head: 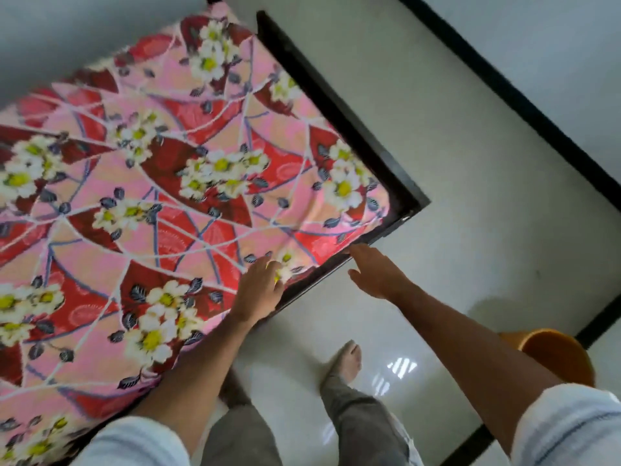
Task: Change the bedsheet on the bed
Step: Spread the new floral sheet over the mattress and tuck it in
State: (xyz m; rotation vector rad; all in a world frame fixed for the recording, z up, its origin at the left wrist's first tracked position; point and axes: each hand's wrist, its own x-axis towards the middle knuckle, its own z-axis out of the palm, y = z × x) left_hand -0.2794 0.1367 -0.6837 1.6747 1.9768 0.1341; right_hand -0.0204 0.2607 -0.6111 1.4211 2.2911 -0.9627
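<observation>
A: Where does the bedsheet (161, 203) lie?

B: It is spread over the bed, pink and red with white flowers, and it covers the top right out to the dark bed frame (339, 109). Your left hand (260, 290) rests on it at its near edge, close to the corner.

A: Is your left hand gripping the cloth?

B: I cannot tell. You have the back of the hand up and the fingertips are lost against a flower in the print, so a pinch is not visible.

A: And your right hand (376, 272)?

B: It is released, with the fingers straight and the thumb spread. The fingertips reach the frame edge just beside the sheet's hem, a little to the right of your left hand. Whether they touch the cloth is too blurred to say.

A: What lies around the hands?

B: Below them is the pale glossy floor (453, 169), and your bare foot (347, 359) stands on it just under the right forearm. Further right, behind that arm, sits an orange bucket (554, 354). Both your sleeves are rolled, light in colour.
</observation>
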